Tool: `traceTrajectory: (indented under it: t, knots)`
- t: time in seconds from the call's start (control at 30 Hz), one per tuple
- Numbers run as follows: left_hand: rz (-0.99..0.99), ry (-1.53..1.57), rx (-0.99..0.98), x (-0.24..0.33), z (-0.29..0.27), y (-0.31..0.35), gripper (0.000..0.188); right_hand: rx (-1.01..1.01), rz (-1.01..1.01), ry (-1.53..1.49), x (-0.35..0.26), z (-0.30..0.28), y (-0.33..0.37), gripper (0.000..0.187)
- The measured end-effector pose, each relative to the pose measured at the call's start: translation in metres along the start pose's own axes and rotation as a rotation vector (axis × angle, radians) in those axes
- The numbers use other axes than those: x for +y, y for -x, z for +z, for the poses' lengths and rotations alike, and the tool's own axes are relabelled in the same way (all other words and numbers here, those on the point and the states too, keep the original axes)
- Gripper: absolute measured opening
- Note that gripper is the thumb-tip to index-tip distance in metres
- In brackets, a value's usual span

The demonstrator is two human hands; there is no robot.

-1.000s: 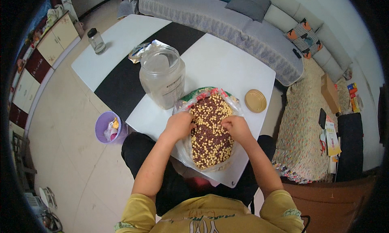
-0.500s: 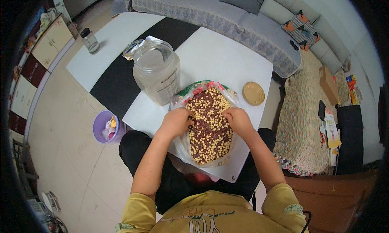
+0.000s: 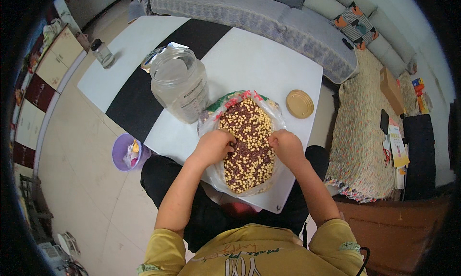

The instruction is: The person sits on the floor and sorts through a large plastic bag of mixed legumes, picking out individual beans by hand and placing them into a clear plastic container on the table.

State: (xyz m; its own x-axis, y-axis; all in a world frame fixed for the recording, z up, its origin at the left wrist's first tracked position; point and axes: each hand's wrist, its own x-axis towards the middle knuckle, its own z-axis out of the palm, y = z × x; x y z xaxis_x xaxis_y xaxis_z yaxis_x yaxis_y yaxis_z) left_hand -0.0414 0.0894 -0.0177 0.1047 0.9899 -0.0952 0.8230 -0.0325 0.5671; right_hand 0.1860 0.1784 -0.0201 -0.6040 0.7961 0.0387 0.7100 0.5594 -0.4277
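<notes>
A clear plastic bag (image 3: 215,174) lies spread at the near end of the table, filled with a mix of dark red beans or grains and pale yellow kernels (image 3: 247,146). On the bag's left rim my left hand (image 3: 214,146) is closed, its fingers curled inward over the contents. My right hand (image 3: 286,147) pinches the right rim, knuckles up. The plastic between the fingers is mostly hidden. Just beyond the bag, to the left, stands a large clear plastic jar (image 3: 180,86) without a lid. A round gold lid (image 3: 300,104) rests to the right.
The white table (image 3: 261,60) has a black band across it. A dark-capped bottle (image 3: 103,54) stands at its far left, and a foil packet (image 3: 152,57) lies behind the jar. A purple bin (image 3: 127,153) is on the floor at left. A grey sofa (image 3: 230,9) runs along the back.
My right hand has shifted slightly outward, to the right, along with the bag's rim. The left hand has moved a little and stays at the left rim. The whole view has tilted slightly.
</notes>
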Motion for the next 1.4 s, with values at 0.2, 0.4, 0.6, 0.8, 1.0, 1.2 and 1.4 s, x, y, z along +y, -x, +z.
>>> traceTrajectory:
  t: [0.2,0.4,0.6,0.8,1.0,1.2,1.4]
  knots:
    - [0.033,0.016,-0.07,0.008,0.007,0.0,0.031,0.026,-0.033,-0.155,0.008,0.0,-0.001,0.013]
    - [-0.003,-0.059,-0.172,0.004,0.008,-0.005,0.022,-0.059,-0.073,-0.164,0.011,0.009,-0.001,0.019]
    - [-0.015,-0.074,-0.164,0.006,0.005,-0.005,0.016,-0.13,0.013,-0.121,0.004,0.005,-0.004,0.019]
    - [0.018,-0.064,-0.136,0.003,0.007,-0.006,0.015,-0.093,-0.002,-0.19,0.006,0.008,-0.004,0.015]
    - [0.018,-0.048,-0.154,0.001,0.008,-0.005,0.015,-0.095,-0.012,-0.144,0.004,0.013,-0.004,0.012]
    - [0.039,-0.018,-0.111,-0.003,0.011,-0.005,0.013,-0.083,-0.023,-0.154,0.004,0.014,-0.004,0.012]
    - [0.042,-0.007,-0.103,-0.001,0.01,-0.004,0.013,-0.066,-0.005,-0.196,0.001,0.015,-0.004,0.008]
